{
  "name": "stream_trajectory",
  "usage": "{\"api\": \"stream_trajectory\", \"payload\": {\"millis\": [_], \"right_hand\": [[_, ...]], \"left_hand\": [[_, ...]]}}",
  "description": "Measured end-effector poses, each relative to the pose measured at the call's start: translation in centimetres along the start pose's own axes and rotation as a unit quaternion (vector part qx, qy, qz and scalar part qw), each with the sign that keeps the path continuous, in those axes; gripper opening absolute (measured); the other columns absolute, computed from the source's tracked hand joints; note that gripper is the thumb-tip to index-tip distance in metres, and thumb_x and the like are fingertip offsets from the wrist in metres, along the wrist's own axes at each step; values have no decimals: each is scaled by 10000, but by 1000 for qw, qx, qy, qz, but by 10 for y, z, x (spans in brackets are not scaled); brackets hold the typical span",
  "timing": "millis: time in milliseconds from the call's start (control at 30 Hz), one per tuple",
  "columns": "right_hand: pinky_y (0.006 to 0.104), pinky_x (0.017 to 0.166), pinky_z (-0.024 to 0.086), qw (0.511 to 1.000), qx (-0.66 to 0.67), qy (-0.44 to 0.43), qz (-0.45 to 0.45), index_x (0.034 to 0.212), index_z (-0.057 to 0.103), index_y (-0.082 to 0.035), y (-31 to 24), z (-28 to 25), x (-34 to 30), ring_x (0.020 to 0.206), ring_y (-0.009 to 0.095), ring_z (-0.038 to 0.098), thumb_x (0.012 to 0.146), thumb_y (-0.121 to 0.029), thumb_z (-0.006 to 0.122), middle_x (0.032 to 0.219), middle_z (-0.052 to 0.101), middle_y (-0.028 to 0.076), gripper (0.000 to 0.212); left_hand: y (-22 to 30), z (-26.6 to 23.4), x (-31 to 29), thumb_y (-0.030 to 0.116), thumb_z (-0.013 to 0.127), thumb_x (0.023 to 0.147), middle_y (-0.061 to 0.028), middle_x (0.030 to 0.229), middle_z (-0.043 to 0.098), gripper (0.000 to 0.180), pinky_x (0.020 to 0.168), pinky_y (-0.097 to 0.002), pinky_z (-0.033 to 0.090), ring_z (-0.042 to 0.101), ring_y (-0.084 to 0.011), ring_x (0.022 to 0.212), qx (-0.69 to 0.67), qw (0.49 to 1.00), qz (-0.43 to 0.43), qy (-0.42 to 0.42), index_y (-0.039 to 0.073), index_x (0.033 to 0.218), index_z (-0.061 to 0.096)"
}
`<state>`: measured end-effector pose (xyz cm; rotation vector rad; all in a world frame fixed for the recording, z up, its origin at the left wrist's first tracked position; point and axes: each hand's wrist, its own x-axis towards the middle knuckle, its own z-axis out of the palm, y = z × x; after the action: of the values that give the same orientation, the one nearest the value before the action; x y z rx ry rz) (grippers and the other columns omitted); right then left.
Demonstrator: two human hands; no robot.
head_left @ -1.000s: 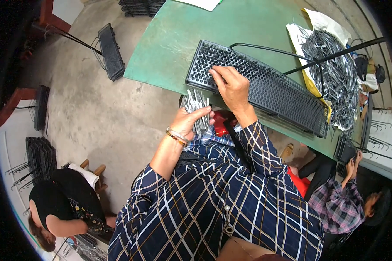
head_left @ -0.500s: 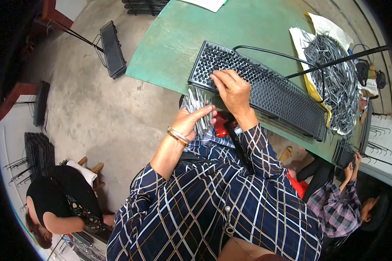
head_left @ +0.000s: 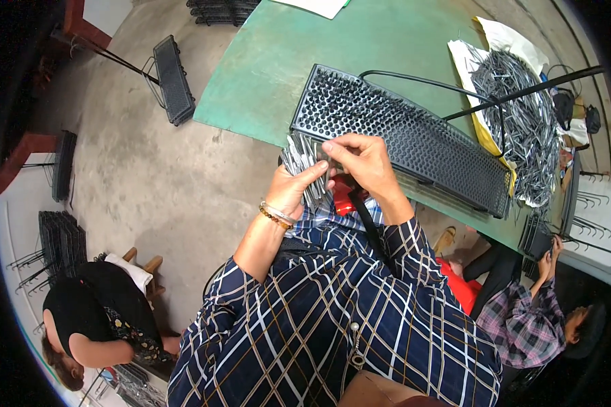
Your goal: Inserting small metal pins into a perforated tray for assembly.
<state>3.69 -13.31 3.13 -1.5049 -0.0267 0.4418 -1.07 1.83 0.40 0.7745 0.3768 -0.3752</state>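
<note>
My left hand [head_left: 293, 190] is closed round a bundle of thin grey, metallic-looking strips [head_left: 300, 154], which fan out above and below the thumb. My right hand [head_left: 368, 166] is beside it, thumb and fingertips pinched together at the right side of the bundle. Whether a strip is between those fingertips is too small to make out. Just beyond my hands a long black rack [head_left: 414, 129] with rows of small round holes lies slantwise on the green table [head_left: 251, 88]. Dark pieces stick up from many holes at its left and far side.
A large heap of grey strips [head_left: 516, 115] fills a white and yellow sack [head_left: 478, 129] at the right. A black rod frame [head_left: 421, 83] rises from the rack. Similar racks [head_left: 172, 81] stand at the left. One co-worker [head_left: 88, 312] bends at lower left, another [head_left: 523, 319] sits at lower right.
My right hand has come from over the left end of the rack back toward me, to the bundle. My left hand stays nearly in place with the strips.
</note>
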Motion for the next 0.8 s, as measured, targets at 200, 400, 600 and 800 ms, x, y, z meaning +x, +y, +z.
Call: {"api": "stream_trajectory", "payload": {"millis": [200, 400, 600, 800], "right_hand": [[181, 512, 451, 985, -69, 125, -92, 928, 681, 14, -3, -1, 22, 566, 42, 525, 854, -139, 656, 778, 657, 23, 171], [188, 489, 454, 943, -107, 179, -260, 983, 679, 0, 9, 16, 46, 565, 51, 559, 850, -100, 647, 836, 680, 47, 169], [207, 448, 435, 893, -203, 200, -348, 981, 682, -20, 21, 15, 57, 537, 65, 560, 840, -78, 650, 815, 673, 71, 155], [264, 539, 483, 837, -271, 180, -440, 931, 676, -13, 31, 15, 60, 601, 169, 601, 802, -58, 671, 832, 651, 94, 136]], "left_hand": [[-4, -2, 6, 43, 646, 827, -92, 888, 648, 176, 638, -314, 574, 652, -195, 804, -19, 997, -52, 48, 9, 993, 597], [-6, -7, 1, 55, 646, 821, -88, 876, 628, 189, 695, -335, 584, 644, -199, 820, -15, 997, -67, 27, 8, 990, 577], [-6, -8, 1, 54, 649, 820, -89, 882, 626, 196, 708, -341, 585, 647, -201, 817, -22, 997, -69, 34, 14, 996, 573], [-6, -10, 2, 62, 660, 824, -91, 875, 628, 195, 705, -336, 583, 647, -203, 817, -39, 997, -56, 25, 13, 992, 573]]}}
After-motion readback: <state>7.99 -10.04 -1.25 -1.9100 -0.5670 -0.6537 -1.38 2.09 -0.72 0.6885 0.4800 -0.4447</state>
